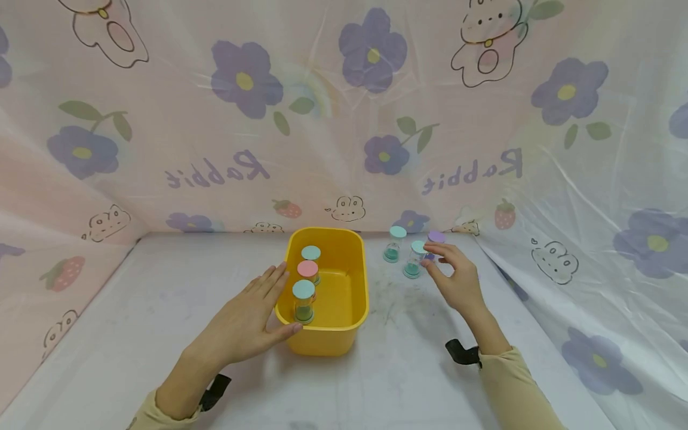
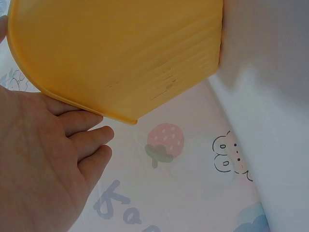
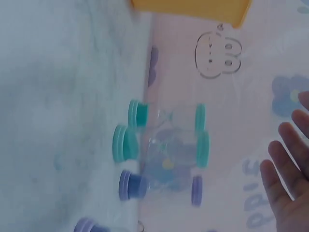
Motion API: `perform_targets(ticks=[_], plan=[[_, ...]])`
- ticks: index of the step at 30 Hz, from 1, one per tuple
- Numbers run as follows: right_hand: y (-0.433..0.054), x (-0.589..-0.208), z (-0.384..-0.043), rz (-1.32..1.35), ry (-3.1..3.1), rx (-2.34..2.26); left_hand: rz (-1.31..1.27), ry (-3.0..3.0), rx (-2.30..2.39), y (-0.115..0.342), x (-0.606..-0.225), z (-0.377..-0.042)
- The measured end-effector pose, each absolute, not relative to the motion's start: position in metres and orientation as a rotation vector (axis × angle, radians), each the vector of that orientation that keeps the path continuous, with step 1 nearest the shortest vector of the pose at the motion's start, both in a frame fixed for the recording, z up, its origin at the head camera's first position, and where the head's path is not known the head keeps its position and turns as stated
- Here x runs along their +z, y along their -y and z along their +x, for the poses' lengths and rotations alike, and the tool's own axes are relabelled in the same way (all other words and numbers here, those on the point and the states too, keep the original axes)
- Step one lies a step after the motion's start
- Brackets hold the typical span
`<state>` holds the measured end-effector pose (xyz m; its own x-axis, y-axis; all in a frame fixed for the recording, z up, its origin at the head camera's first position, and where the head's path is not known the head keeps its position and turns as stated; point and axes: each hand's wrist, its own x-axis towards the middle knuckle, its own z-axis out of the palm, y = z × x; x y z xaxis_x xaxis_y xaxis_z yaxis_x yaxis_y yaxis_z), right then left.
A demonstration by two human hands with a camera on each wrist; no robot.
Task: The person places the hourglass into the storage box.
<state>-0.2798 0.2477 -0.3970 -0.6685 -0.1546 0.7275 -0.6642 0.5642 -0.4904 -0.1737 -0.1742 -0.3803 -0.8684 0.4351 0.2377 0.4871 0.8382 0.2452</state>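
My left hand [image 1: 242, 319] lies with straight fingers along the left rim of a yellow plastic bin [image 1: 328, 341], its thumb at the near rim. Inside, along the left wall, stand a pink-capped sand timer [image 1: 308, 269] and two light-teal-capped sand timers, one nearer [image 1: 304, 291] and one farther [image 1: 311, 253]. To the right of the bin, my right hand [image 1: 459, 280] is beside a teal sand timer [image 1: 415, 258], thumb and fingers spread apart. In the right wrist view its fingers are away from the timers. Another teal timer [image 1: 395, 243] and a purple one [image 3: 161, 187] stand close by, the latter partly hidden in the head view.
A further purple-ended timer [image 3: 87, 226] shows at the lower edge of the right wrist view. The white table [image 1: 177, 334] meets a printed cloth backdrop [image 1: 312, 179] at the back, with cloth sides left and right.
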Motion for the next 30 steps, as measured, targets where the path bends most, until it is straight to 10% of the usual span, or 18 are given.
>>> perform_targets(ticks=[30], plan=[[-0.317,-0.424,-0.268,0.283,2.579,0.891,-0.733,2.829,-0.446,0.175,-0.381,-0.173]])
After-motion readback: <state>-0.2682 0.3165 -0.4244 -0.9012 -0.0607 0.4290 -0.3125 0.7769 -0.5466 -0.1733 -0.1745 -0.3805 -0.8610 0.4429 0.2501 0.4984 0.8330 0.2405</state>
